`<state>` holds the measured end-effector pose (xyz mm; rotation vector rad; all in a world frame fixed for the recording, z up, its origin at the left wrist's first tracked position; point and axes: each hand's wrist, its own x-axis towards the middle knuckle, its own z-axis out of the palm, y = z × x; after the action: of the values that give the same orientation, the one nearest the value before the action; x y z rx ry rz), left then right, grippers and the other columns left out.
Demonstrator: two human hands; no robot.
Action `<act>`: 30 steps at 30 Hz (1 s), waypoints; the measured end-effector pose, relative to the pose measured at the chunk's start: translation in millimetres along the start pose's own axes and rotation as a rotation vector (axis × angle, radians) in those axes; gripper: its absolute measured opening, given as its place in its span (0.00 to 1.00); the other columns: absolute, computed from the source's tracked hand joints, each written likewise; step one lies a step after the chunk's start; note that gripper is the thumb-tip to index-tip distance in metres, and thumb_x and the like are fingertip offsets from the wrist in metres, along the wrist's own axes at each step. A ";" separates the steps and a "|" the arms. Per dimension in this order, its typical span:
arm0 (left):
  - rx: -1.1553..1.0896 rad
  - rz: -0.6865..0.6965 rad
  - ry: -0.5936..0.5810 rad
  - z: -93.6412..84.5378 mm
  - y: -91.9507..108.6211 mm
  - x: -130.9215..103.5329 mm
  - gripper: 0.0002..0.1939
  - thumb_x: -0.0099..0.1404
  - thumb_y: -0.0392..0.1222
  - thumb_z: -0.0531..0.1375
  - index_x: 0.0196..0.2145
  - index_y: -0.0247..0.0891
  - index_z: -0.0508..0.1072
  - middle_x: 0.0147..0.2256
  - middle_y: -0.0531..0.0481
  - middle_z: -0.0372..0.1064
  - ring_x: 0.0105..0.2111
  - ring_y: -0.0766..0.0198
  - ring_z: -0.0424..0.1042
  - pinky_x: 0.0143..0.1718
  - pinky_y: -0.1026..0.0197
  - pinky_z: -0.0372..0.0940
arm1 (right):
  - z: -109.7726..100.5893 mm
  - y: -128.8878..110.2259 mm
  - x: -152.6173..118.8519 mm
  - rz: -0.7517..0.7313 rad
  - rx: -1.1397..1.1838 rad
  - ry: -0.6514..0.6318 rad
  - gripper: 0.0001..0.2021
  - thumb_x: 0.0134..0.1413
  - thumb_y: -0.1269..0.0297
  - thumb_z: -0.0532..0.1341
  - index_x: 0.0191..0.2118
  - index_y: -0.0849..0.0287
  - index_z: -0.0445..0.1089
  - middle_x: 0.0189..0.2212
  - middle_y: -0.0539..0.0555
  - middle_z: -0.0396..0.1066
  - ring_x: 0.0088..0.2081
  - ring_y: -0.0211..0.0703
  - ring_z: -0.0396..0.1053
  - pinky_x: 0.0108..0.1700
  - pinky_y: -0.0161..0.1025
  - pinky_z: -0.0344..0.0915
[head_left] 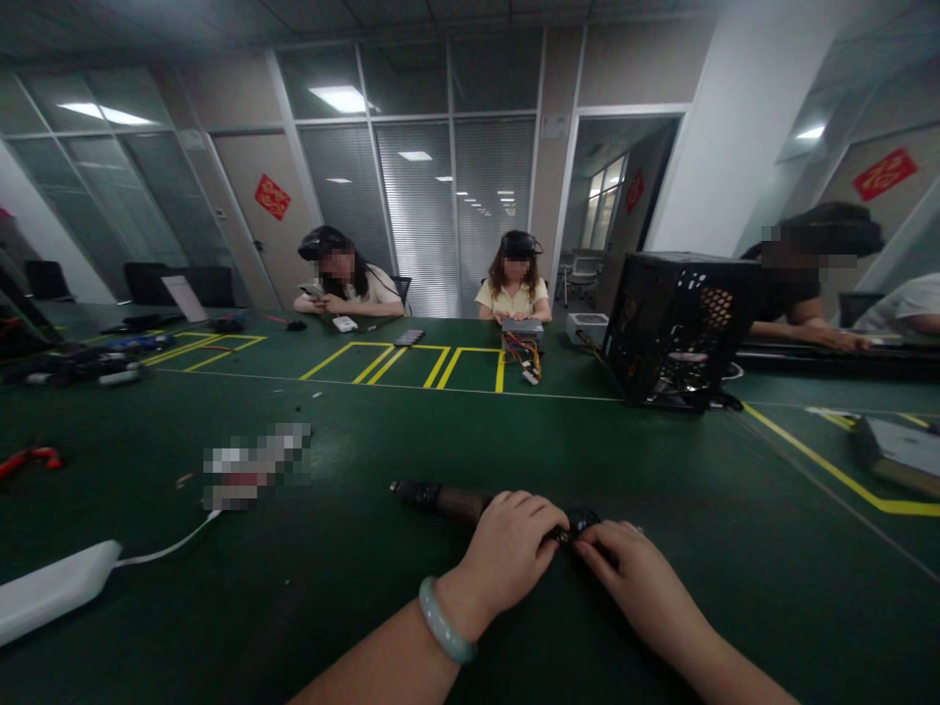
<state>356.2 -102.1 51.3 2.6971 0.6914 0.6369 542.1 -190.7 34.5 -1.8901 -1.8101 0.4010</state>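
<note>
On the green table lies a dark rod-shaped tool (456, 502), apparently an electric screwdriver, with a brownish barrel, black collar and narrow tip pointing left. My left hand (514, 539), with a pale green bangle (446, 622) at the wrist, is closed over its rear part. My right hand (624, 563) meets it from the other side, thumb and fingers pinched together at a small dark part (584, 519) at the tool's end. Tiny brass-coloured glints show between the two hands. Fingers hide most of that part, so its exact kind is unclear.
A black computer case (680, 333) stands at the right rear. A power supply with coloured cables (525, 352) lies before a seated person. Left are a white power strip (59, 587) with a cord and a red-handled tool (33, 458). Other people sit across the table.
</note>
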 end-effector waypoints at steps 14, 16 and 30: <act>-0.036 -0.033 -0.007 2.7 -2.1 2.3 0.13 0.63 0.34 0.61 0.45 0.46 0.69 0.44 0.55 0.71 0.46 0.59 0.67 0.49 0.54 0.59 | 0.3 2.6 0.2 -0.009 0.029 0.005 0.09 0.63 0.59 0.56 0.34 0.52 0.72 0.35 0.50 0.73 0.38 0.46 0.67 0.44 0.43 0.58; -0.046 -0.039 -0.003 4.0 -2.4 2.7 0.13 0.62 0.34 0.62 0.44 0.45 0.69 0.44 0.54 0.72 0.45 0.58 0.68 0.49 0.53 0.60 | -0.3 2.5 -0.1 -0.010 0.032 0.006 0.09 0.63 0.59 0.56 0.35 0.51 0.72 0.36 0.50 0.73 0.39 0.46 0.67 0.44 0.43 0.58; 0.062 0.027 0.009 11.7 -6.9 1.2 0.10 0.63 0.34 0.59 0.42 0.44 0.69 0.52 0.53 0.68 0.50 0.57 0.68 0.51 0.51 0.62 | -2.5 -0.8 -2.5 -0.019 -0.030 0.046 0.10 0.63 0.60 0.56 0.34 0.55 0.72 0.34 0.50 0.73 0.37 0.43 0.67 0.42 0.40 0.56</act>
<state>360.1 -97.5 39.1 2.7663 0.6897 0.6450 542.5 -193.5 36.7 -1.8853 -1.8128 0.3224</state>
